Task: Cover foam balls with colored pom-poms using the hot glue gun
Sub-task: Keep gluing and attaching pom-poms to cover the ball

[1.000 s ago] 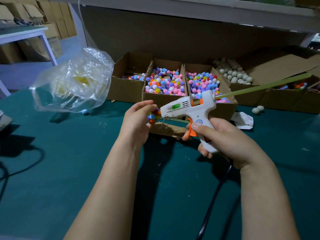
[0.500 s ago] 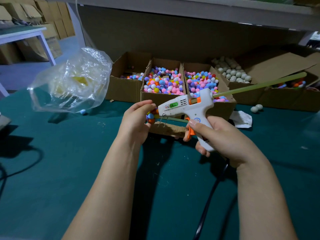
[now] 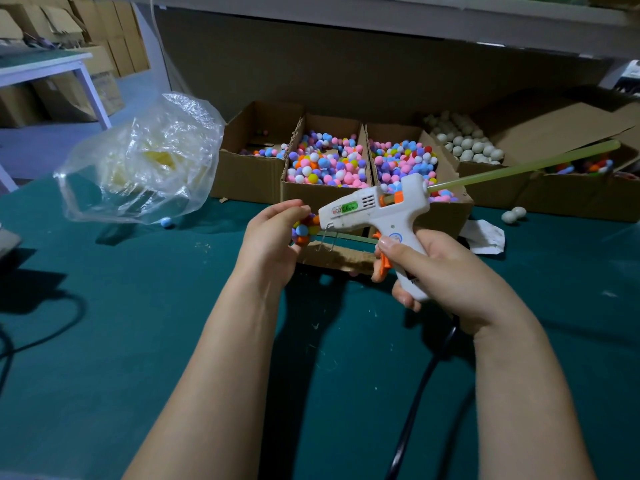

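Little has changed: the pom-pom ball is still held by the left hand, the glue gun by the right hand, so gluing continues.

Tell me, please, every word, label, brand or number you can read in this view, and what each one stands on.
Nothing here can be read for certain.
Glue gun, barrel sticker, red and green: print too blurred to read.
Glue gun, round blue mark above the trigger: too small to read.
Glue gun grip, dark print beside the right hand: mostly covered, unreadable.
Cardboard boxes: no print visible.
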Motion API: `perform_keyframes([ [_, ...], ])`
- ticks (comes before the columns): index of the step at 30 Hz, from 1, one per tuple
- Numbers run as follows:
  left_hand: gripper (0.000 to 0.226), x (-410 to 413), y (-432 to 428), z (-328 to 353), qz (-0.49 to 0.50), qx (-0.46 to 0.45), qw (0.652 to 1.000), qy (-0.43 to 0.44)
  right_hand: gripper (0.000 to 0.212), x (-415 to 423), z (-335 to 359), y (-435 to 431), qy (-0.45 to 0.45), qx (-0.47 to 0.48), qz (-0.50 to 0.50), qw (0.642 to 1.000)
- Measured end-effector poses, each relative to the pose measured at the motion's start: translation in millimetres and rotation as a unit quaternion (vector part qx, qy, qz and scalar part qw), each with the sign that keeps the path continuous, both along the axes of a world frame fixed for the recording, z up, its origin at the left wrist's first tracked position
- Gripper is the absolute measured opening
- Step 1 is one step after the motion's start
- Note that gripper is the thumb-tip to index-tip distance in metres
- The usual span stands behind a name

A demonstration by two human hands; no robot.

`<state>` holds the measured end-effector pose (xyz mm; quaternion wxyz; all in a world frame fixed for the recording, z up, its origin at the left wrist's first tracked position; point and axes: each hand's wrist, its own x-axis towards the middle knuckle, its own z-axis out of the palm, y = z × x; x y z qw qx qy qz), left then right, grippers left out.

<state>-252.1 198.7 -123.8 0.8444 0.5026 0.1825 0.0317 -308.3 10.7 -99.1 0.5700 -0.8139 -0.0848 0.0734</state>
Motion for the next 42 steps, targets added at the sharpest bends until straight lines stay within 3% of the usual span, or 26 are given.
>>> perform_keyframes([
  [9, 0.012, -2, -1, 3, -0.004, -0.018, 1.000, -0.001, 0.033, 3, -1, -1, 0.009, 0.029, -0.011, 0.999],
  [17, 0.002, -5, 2, 7, 0.012, -0.136, 0.991, 0.017, 0.026, 7, 1, -6, 0.045, 0.152, -0.082, 0.984],
  [21, 0.010, -6, 3, 9, 0.003, -0.191, 0.982, 0.013, 0.021, 11, -3, -9, 0.090, 0.139, -0.114, 0.980],
  [24, 0.027, -8, 4, 9, -0.021, -0.204, 0.979, 0.014, 0.022, 15, -9, -5, 0.137, 0.105, -0.078, 0.982],
  [28, 0.021, -9, 4, 11, -0.010, -0.205, 0.979, 0.012, 0.031, 19, -16, -2, 0.175, 0.083, -0.090, 0.977],
  [30, 0.012, -7, 6, 11, 0.017, -0.196, 0.981, 0.004, 0.036, 21, -20, -1, 0.165, 0.031, -0.123, 0.978],
  [33, 0.006, -7, 7, 12, 0.024, -0.162, 0.986, -0.033, 0.045, 22, -23, -2, 0.095, -0.229, -0.145, 0.958],
  [34, 0.010, -7, 6, 12, 0.018, -0.150, 0.987, -0.050, 0.051, 21, -23, -1, 0.080, -0.266, -0.150, 0.949],
  [37, 0.017, -9, 4, 13, -0.011, -0.131, 0.988, -0.084, 0.061, 21, -24, -1, 0.059, -0.301, -0.158, 0.939],
  [42, 0.028, -10, -3, 13, -0.007, -0.032, 0.994, -0.107, 0.055, 24, -28, -3, 0.034, -0.359, -0.185, 0.914],
])
